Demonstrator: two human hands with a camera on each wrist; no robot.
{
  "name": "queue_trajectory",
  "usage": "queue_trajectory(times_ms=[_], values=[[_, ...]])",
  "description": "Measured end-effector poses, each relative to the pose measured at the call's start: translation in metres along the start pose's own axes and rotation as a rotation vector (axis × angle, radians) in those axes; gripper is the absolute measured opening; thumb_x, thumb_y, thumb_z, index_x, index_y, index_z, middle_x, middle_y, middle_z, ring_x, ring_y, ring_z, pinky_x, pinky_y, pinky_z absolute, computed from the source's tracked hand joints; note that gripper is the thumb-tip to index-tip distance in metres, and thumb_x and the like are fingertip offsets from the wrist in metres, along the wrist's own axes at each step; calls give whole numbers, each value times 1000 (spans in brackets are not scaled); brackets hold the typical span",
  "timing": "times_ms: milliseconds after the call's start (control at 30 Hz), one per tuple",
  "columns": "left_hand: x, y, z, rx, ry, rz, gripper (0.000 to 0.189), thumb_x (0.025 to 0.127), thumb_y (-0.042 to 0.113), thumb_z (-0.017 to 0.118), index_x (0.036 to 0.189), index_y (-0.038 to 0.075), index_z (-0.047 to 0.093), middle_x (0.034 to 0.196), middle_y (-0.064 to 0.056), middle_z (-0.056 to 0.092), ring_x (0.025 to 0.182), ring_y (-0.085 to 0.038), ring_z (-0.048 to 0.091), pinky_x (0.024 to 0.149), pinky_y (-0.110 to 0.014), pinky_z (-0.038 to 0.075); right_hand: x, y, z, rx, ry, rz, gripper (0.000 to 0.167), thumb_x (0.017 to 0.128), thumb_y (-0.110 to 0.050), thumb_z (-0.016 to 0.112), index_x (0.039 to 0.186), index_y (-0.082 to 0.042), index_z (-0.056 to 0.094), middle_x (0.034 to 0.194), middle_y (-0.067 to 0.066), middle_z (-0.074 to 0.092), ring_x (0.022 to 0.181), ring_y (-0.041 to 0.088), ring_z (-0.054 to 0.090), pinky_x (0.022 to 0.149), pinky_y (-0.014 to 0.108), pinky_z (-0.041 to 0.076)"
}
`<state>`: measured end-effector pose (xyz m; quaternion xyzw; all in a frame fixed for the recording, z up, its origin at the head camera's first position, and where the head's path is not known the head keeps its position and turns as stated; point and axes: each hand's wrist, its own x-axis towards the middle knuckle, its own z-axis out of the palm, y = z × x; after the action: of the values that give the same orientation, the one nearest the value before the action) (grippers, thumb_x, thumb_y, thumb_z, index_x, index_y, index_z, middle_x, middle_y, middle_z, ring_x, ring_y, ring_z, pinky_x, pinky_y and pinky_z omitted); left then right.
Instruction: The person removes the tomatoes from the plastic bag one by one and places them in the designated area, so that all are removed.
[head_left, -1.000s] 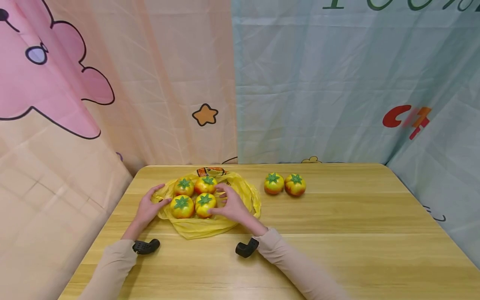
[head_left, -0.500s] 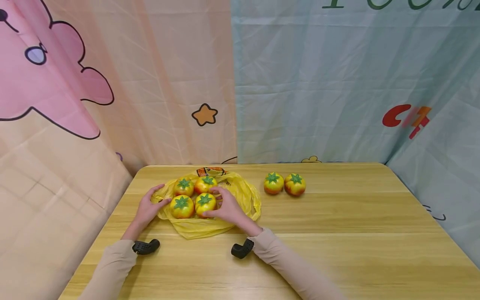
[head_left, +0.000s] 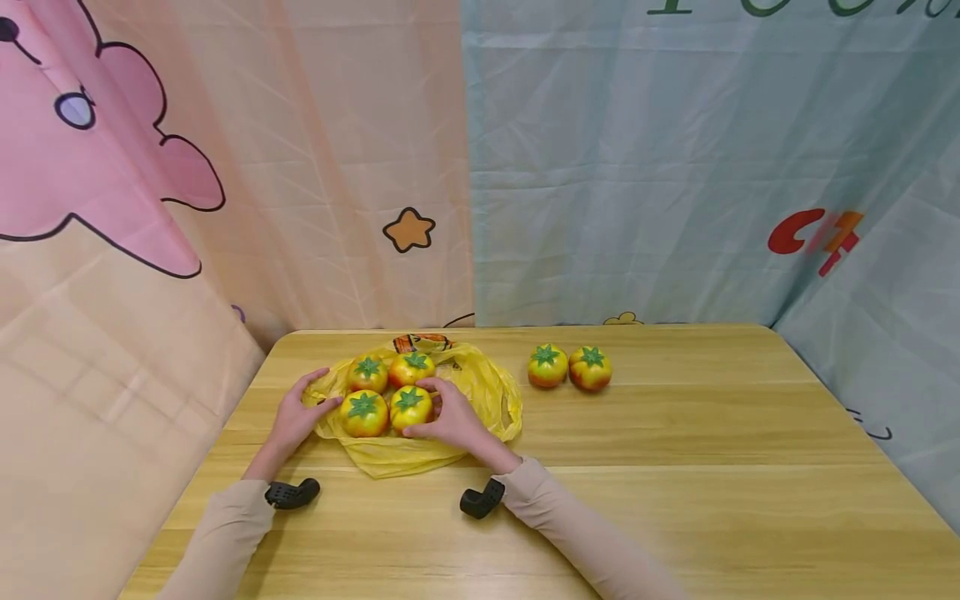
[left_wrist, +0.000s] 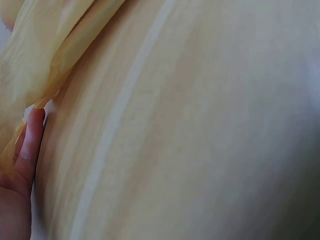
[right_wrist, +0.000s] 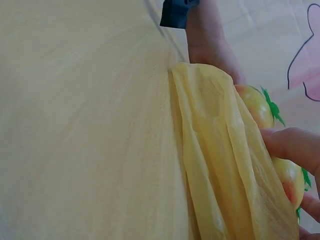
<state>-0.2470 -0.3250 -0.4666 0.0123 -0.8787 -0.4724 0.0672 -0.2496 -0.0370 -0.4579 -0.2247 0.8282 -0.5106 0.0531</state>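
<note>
Several yellow-red tomatoes with green star-shaped tops sit grouped on a spread yellow plastic bag point(head_left: 480, 392). My right hand point(head_left: 457, 417) holds the front right tomato point(head_left: 409, 408), thumb at its near side and fingers at its far side. In the right wrist view the thumb point(right_wrist: 295, 145) overlaps that group above the bag's folds. My left hand point(head_left: 292, 417) rests at the bag's left edge, fingers extended and thumb tip beside the front left tomato point(head_left: 364, 414). The left wrist view has a finger point(left_wrist: 34, 130) touching the bag's crumpled edge point(left_wrist: 55, 75).
Two more tomatoes, one point(head_left: 547, 367) beside the other point(head_left: 591, 369), stand to the right of the bag on the wooden table point(head_left: 675, 500). A printed curtain point(head_left: 600, 167) hangs behind the table's back edge. Black cameras are strapped to both wrists.
My right hand has moved slightly left and closed in around the front right tomato. The left hand, the bag and the other tomatoes have stayed put.
</note>
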Motion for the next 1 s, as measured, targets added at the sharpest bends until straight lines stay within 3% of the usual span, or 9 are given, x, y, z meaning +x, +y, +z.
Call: queue_trajectory(times_ms=[567,1000], values=[[-1,2,2,5,2,-9,67,91,23,66,146,2,34,153,-25,28,142,-43,22,116,-58,20,-4,-3,-8,-6,22,-29,69,71,-23,85,131,-11,52,129,8,56,106,22,58,85,26,52],[-1,3,2,5,2,-8,68,91,23,67,146,1,34,153,-26,28,142,-43,22,115,-58,21,-15,-14,-32,-42,44,-88,69,71,-21,85,131,-11,53,132,8,54,112,23,56,96,37,51]])
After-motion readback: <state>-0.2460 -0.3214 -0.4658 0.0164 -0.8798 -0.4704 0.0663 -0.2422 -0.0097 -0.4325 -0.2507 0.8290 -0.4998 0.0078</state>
